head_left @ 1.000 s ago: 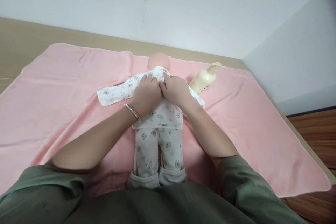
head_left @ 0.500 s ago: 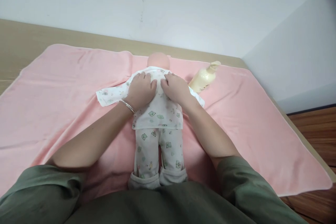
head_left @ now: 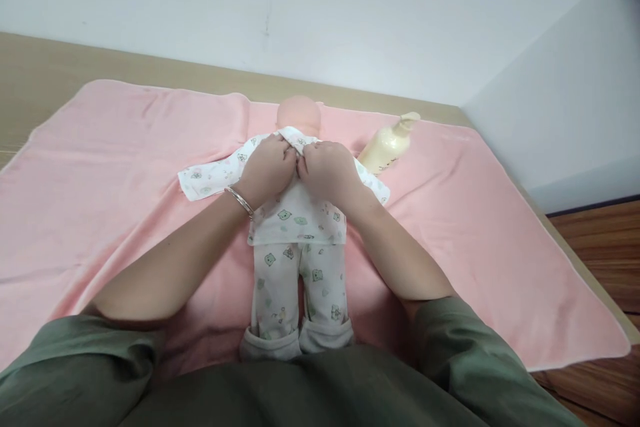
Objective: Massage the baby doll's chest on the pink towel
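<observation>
A baby doll lies stretched out with its bald head (head_left: 299, 113) away from me. It wears a white printed baby shirt (head_left: 300, 220) and matching trousers (head_left: 273, 290) with turned-up cuffs. My left hand (head_left: 269, 170), a silver bangle at its wrist, is closed on the shirt just below the neck. Close beside it, my right hand (head_left: 333, 173) pinches the same cloth, the two thumbs nearly meeting. Between the hands the fabric is gathered and lifted into a fold. Most fingertips are hidden by the hands. The doll's face cannot be seen.
A pink blanket (head_left: 125, 167) is spread beneath the doll over a wooden table (head_left: 40, 67). To the right of the doll a pale yellow pump bottle (head_left: 387, 147) leans at a tilt. A white wall (head_left: 350, 20) rises behind the table's far edge.
Both hands have moved inward from lying on the upper shirt, and their fingers have closed on it. The cloth below the neck is now bunched up between them.
</observation>
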`<state>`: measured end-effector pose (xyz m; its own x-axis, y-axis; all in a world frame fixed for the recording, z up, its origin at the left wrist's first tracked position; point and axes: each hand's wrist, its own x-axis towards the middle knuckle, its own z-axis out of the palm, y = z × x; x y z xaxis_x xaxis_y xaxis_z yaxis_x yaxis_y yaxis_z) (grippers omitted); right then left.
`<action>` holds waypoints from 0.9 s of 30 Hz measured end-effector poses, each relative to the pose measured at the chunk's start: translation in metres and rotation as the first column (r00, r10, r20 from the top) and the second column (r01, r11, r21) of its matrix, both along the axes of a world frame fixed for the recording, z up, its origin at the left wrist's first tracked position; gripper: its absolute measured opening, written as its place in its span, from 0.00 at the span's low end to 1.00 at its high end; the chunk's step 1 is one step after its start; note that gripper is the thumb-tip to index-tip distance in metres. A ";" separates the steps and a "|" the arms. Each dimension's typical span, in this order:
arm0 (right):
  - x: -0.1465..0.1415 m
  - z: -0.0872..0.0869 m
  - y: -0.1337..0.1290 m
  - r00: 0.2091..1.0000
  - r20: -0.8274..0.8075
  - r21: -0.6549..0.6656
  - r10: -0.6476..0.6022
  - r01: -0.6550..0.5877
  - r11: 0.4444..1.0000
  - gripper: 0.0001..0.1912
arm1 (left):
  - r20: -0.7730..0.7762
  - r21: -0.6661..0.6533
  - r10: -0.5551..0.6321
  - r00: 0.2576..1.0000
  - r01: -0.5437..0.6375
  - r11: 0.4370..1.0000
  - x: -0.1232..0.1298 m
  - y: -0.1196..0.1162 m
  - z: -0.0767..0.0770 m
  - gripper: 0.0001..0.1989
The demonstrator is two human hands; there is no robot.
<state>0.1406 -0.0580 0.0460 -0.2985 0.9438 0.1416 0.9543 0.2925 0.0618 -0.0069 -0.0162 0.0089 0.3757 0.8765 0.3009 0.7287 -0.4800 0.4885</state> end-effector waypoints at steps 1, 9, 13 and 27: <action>-0.001 -0.001 -0.001 1.000 -0.002 0.010 0.005 -0.005 1.000 0.21 | -0.012 -0.009 0.021 1.000 -0.021 1.000 -0.001 0.004 -0.002 0.14; -0.005 -0.011 0.000 0.993 -0.101 0.025 -0.053 0.055 0.998 0.21 | -0.219 0.114 0.001 0.976 0.025 0.993 -0.005 0.012 -0.013 0.15; 0.001 -0.010 0.006 0.980 -0.176 -0.032 -0.093 0.088 0.996 0.19 | -0.190 0.133 0.120 0.974 -0.095 0.987 0.005 -0.017 -0.002 0.15; -0.015 -0.018 -0.002 0.995 -0.098 0.069 -0.024 0.031 0.997 0.19 | -0.124 -0.138 0.120 0.985 -0.137 0.981 -0.004 0.005 0.007 0.12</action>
